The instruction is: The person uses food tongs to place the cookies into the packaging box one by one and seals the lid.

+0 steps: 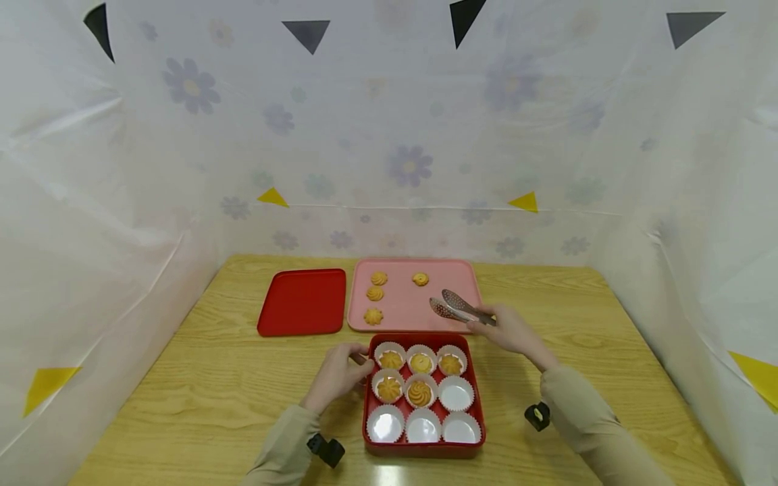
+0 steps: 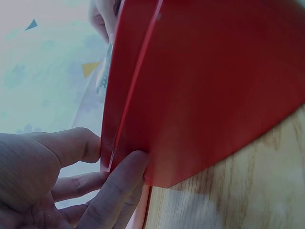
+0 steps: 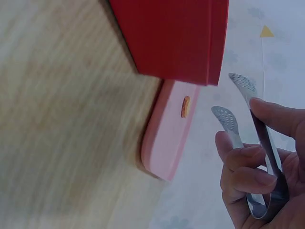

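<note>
"What is the left hand doing?"
"It is pinching, its thumb facing its fingers."
"And the right hand?"
"Its fingers are gripping, bent inward, while its thumb is pressing opposite them."
"The forearms?"
"Both are slanting forward, lying behind the fingers."

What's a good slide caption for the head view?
Left hand grips a red box with five cookies in paper cups; right hand holds metal tongs near a pink tray.
</note>
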A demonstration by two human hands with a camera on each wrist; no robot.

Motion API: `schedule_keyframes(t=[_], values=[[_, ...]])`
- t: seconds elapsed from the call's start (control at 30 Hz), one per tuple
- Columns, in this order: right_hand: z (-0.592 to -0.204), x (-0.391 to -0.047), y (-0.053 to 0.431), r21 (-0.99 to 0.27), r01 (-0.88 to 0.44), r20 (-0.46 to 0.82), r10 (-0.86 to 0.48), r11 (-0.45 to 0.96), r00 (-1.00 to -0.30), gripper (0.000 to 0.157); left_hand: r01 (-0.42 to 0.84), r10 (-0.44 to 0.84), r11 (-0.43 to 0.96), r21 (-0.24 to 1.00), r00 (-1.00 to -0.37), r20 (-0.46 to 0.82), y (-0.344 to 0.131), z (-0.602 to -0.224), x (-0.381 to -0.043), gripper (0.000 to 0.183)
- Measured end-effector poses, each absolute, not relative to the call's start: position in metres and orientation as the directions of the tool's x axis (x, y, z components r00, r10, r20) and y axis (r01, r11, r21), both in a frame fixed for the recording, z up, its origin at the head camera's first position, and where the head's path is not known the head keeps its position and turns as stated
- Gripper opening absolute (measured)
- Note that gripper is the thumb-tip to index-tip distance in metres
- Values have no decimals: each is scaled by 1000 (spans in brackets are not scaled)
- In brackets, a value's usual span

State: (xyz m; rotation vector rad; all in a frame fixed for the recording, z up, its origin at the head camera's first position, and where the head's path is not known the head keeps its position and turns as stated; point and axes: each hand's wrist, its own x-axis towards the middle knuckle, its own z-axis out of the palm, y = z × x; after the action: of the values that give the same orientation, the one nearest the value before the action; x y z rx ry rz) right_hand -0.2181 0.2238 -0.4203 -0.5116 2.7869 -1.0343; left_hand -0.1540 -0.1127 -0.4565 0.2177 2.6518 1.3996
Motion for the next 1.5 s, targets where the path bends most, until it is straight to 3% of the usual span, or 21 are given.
schedule_keyframes(t=[0.23, 0.5, 0.77, 1.0, 1.33, 1.5], values=[[-408, -241, 218, -561, -230, -97, -339, 795, -936, 23, 52, 185, 541, 839, -981, -59, -113, -457, -154, 31], [-402, -269, 202, -491, -187, -187, -312, 851, -931, 27, 73, 182, 565, 822, -983, -38, -113, -458, -154, 30], [-401, -294, 191, -467, -205, -196, -327, 860, -925, 38, 60, 183, 548, 834, -982, -49, -113, -458, -155, 30], [-401, -314, 182, -530, -208, -222, -371, 822, -902, 47, 57, 185, 546, 836, -981, -54, -113, -459, -156, 30], [-405, -327, 168, -408, -167, -272, -294, 897, -917, 38, 56, 195, 535, 843, -979, -59, -111, -460, -155, 30], [-404, -333, 159, -417, -134, -305, -278, 899, -911, 35, 58, 187, 534, 843, -981, -51, -111, -459, -154, 30]])
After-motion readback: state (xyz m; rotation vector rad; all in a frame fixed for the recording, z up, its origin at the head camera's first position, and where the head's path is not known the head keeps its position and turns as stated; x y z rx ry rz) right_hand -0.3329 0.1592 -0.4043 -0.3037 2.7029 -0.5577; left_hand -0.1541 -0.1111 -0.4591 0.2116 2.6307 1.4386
